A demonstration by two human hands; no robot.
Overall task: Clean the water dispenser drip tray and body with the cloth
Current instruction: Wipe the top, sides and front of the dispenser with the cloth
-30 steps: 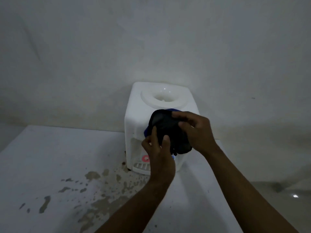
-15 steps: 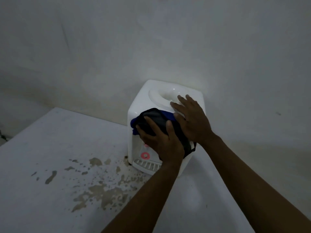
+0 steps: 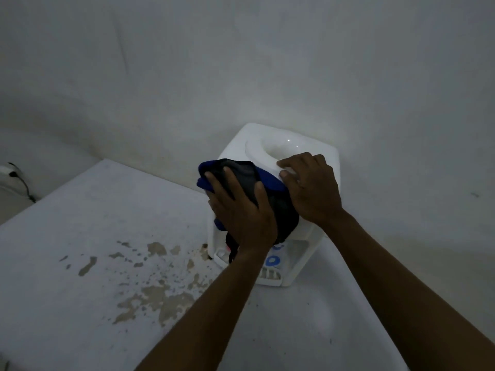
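White plastic water dispenser (image 3: pixel 321 152) with round hollow top, crumpled black-and-blue cloth (image 3: pixel 241 170) pressed against its front under flat, spread left hand (image 3: pixel 242 223), right hand (image 3: pixel 312 190) gripped top rim

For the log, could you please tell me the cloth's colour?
Cloth: black and blue, head view.

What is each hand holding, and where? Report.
The left hand presses the cloth at its middle flat on the dispenser at its front top edge. The right hand rests on the top ring, fingers bent; a true grip cannot be told.
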